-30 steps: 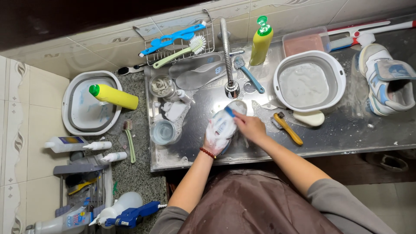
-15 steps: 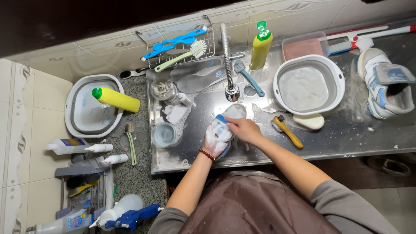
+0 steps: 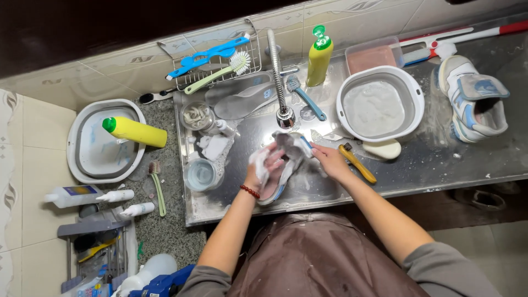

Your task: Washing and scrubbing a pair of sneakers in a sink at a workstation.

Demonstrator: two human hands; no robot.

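- Soapy white foam covered the left hand (image 3: 263, 165), which was closed around the side of a sneaker (image 3: 278, 175) held over the steel sink (image 3: 242, 203), just below the faucet (image 3: 279, 82).
- The right hand (image 3: 329, 159) gripped the sneaker's upper end, fingers curled onto it.
- A yellow-handled brush (image 3: 358, 164) lay just beside the right wrist, next to a white soap bar (image 3: 383, 149).
- A round basin (image 3: 379, 103) of cloudy water stood beyond, with a second sneaker (image 3: 474, 99) further right.
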